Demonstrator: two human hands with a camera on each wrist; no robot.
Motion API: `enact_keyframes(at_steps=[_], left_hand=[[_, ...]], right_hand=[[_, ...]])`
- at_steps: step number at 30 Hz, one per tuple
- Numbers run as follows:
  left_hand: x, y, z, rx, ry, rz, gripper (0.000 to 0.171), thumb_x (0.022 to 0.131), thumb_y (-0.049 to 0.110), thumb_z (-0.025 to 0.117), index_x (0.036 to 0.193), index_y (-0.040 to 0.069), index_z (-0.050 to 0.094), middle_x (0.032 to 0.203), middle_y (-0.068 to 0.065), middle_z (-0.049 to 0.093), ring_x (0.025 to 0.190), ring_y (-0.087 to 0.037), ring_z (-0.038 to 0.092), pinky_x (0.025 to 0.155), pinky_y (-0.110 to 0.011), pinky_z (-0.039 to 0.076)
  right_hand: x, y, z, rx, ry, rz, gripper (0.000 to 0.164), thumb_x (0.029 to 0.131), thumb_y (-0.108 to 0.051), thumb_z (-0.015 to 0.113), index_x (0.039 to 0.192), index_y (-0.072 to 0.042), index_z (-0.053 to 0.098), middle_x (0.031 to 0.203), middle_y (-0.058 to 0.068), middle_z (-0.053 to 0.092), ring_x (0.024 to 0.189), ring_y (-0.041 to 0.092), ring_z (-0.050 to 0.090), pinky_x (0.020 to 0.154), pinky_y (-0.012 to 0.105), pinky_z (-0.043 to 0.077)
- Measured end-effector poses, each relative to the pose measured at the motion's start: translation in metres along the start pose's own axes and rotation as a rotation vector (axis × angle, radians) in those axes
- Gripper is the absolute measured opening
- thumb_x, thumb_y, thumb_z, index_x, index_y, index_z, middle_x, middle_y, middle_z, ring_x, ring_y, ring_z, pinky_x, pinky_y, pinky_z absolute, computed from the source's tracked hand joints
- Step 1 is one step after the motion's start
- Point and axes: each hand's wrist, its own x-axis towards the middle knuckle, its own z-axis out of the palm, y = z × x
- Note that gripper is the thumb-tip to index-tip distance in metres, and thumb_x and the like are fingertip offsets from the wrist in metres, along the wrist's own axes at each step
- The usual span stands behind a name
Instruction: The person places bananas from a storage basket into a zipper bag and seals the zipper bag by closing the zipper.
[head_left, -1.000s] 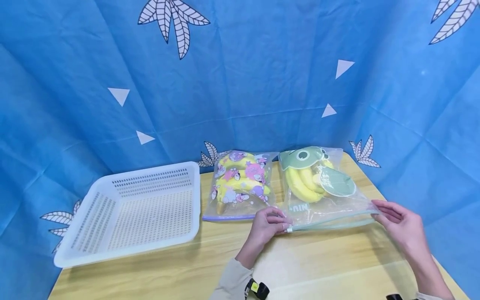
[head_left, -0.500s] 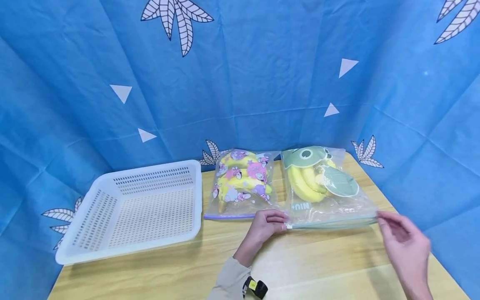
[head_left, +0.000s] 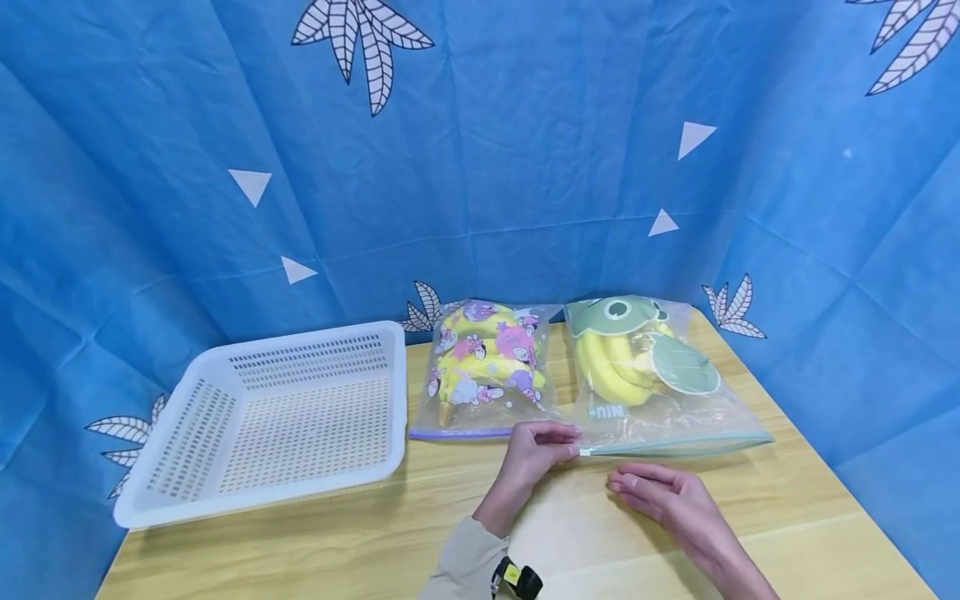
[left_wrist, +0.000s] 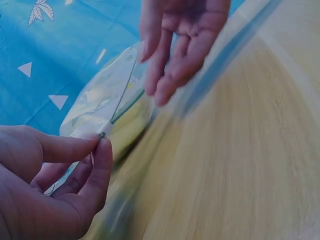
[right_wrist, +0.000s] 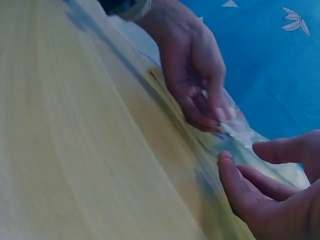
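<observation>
A clear slider zip bag with a green cartoon print lies at the table's right, a bunch of bananas inside. My left hand pinches its near left corner, right beside the white slider. In the left wrist view, thumb and index finger of the left hand meet on that corner. My right hand is in front of the bag's pale green zip edge, holding nothing. The right wrist view shows the right hand with its thumb and fingers apart, close to the slider end.
To the left lies a second zip bag with a purple zip and pink-purple print, yellow fruit inside. A white perforated plastic basket stands at the table's left. Blue patterned cloth hangs behind the wooden table.
My right hand has let go of the bag's right corner and moved left to near the slider. The zip edge now lies flatter. My left hand keeps its pinch on the left corner.
</observation>
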Motion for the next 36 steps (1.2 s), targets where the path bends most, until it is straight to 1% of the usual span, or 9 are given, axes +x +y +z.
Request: enact_keyframes(at_steps=[2, 5, 10, 14, 18, 24, 31, 33, 36], left_hand=[[0.001, -0.001, 0.0, -0.033, -0.006, -0.01, 0.023, 0.079, -0.017, 0.076, 0.102, -0.012, 0.075, 0.097, -0.021, 0.075, 0.078, -0.016, 0.071, 0.077, -0.034, 0.064], [0.001, -0.002, 0.001, -0.055, -0.004, -0.01, 0.023, 0.08, -0.016, 0.076, 0.102, -0.012, 0.074, 0.097, -0.021, 0.075, 0.076, -0.013, 0.069, 0.075, -0.031, 0.063], [0.002, -0.004, 0.001, -0.06, 0.013, -0.023, 0.025, 0.079, -0.015, 0.076, 0.104, -0.012, 0.074, 0.096, -0.02, 0.075, 0.074, -0.013, 0.069, 0.072, -0.028, 0.063], [0.003, -0.006, 0.001, -0.083, 0.018, -0.056, 0.026, 0.08, -0.013, 0.076, 0.106, -0.01, 0.074, 0.099, -0.018, 0.076, 0.076, -0.012, 0.07, 0.076, -0.03, 0.063], [0.003, -0.008, 0.001, -0.105, 0.016, -0.058, 0.027, 0.08, -0.016, 0.074, 0.107, -0.012, 0.073, 0.101, -0.019, 0.075, 0.079, -0.013, 0.07, 0.076, -0.029, 0.062], [0.003, -0.008, 0.002, -0.092, 0.019, -0.049, 0.029, 0.077, -0.017, 0.076, 0.105, -0.011, 0.074, 0.099, -0.017, 0.076, 0.08, -0.015, 0.071, 0.074, -0.025, 0.062], [0.002, -0.008, 0.005, -0.081, 0.032, -0.052, 0.028, 0.074, -0.016, 0.079, 0.101, -0.01, 0.076, 0.095, -0.018, 0.076, 0.073, -0.012, 0.069, 0.068, -0.023, 0.06], [0.001, -0.007, 0.006, -0.069, 0.036, -0.053, 0.028, 0.074, -0.015, 0.079, 0.101, -0.01, 0.076, 0.095, -0.018, 0.076, 0.072, -0.012, 0.069, 0.067, -0.022, 0.06], [0.001, -0.007, 0.007, -0.056, 0.041, -0.06, 0.028, 0.074, -0.015, 0.078, 0.101, -0.009, 0.076, 0.094, -0.018, 0.076, 0.072, -0.012, 0.069, 0.067, -0.022, 0.059]], right_hand=[[0.003, 0.004, 0.002, 0.061, -0.027, 0.026, 0.053, 0.102, -0.008, 0.062, 0.14, 0.023, 0.042, 0.125, 0.022, 0.069, 0.115, 0.024, 0.068, 0.103, 0.035, 0.052], [0.008, 0.008, 0.007, 0.143, -0.02, 0.039, 0.054, 0.102, -0.007, 0.062, 0.142, 0.022, 0.041, 0.126, 0.02, 0.069, 0.118, 0.024, 0.067, 0.105, 0.035, 0.05], [0.015, 0.012, 0.018, 0.294, 0.031, 0.033, 0.046, 0.101, 0.0, 0.06, 0.14, 0.02, 0.044, 0.127, 0.02, 0.068, 0.122, 0.028, 0.064, 0.11, 0.038, 0.047], [0.02, 0.012, 0.026, 0.363, 0.08, 0.035, 0.035, 0.1, 0.002, 0.06, 0.133, 0.012, 0.054, 0.123, 0.017, 0.07, 0.122, 0.028, 0.064, 0.109, 0.038, 0.047], [0.024, 0.011, 0.032, 0.385, 0.119, 0.028, 0.026, 0.099, 0.004, 0.06, 0.124, 0.007, 0.059, 0.117, 0.014, 0.072, 0.118, 0.026, 0.066, 0.108, 0.038, 0.049], [0.031, 0.009, 0.036, 0.397, 0.198, 0.047, 0.016, 0.096, 0.006, 0.064, 0.108, -0.003, 0.069, 0.103, 0.008, 0.074, 0.096, 0.02, 0.073, 0.099, 0.037, 0.056], [0.034, 0.01, 0.04, 0.357, 0.233, 0.03, 0.026, 0.092, 0.009, 0.069, 0.117, 0.002, 0.065, 0.106, 0.007, 0.071, 0.095, 0.02, 0.072, 0.096, 0.034, 0.058], [0.034, 0.011, 0.04, 0.362, 0.248, 0.029, 0.025, 0.091, 0.009, 0.069, 0.115, 0.001, 0.066, 0.105, 0.007, 0.071, 0.093, 0.019, 0.071, 0.094, 0.033, 0.058], [0.034, 0.011, 0.037, 0.366, 0.27, 0.032, 0.018, 0.091, 0.008, 0.069, 0.107, -0.001, 0.069, 0.1, 0.006, 0.072, 0.088, 0.017, 0.071, 0.091, 0.031, 0.059]])
